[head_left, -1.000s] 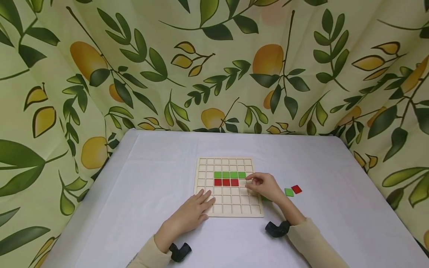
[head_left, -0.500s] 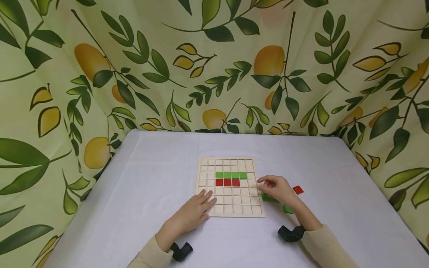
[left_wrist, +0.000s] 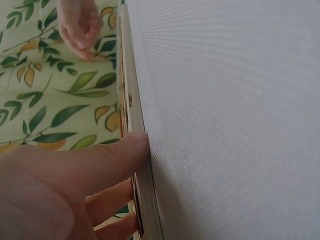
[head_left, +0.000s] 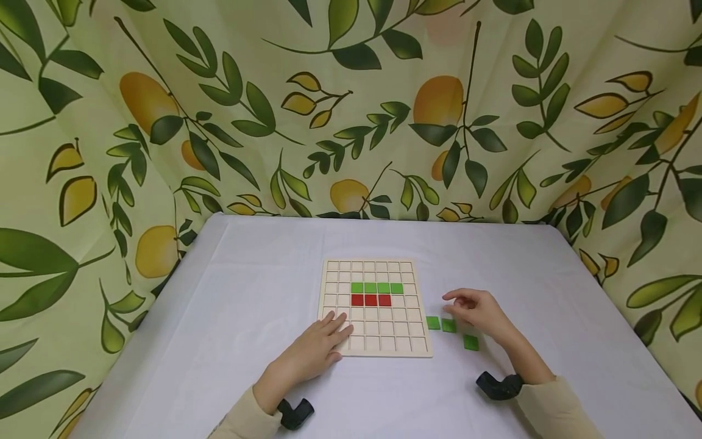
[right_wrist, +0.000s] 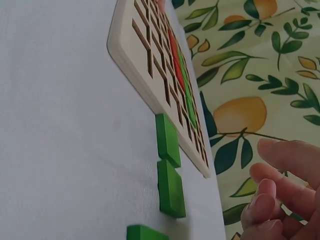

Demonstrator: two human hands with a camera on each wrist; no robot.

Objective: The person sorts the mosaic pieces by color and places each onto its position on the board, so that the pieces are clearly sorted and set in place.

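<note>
On the wooden grid board (head_left: 386,314) my left hand (head_left: 307,350) rests with fingers spread over its lower left corner; in the left wrist view the thumb (left_wrist: 115,157) touches the board's side edge. A row of green tiles (head_left: 377,288) lies in the grid above three red tiles (head_left: 371,300). My right hand (head_left: 479,314) is raised to the right of the board, its fingers loosely bent. Nothing shows between its fingers in the right wrist view. Just below and left of it lie green tiles (head_left: 448,325), one beside the board's edge (right_wrist: 168,140).
A white cloth covers the table (head_left: 263,268). Another green tile (head_left: 471,342) lies below the right hand. Black wrist devices (head_left: 296,414) sit at both wrists. A curtain with a leaf and fruit print (head_left: 351,122) hangs behind the table.
My right hand has moved right, away from the board, uncovering green tiles on the cloth. The loose red tile is now out of sight. My left hand has stayed in place.
</note>
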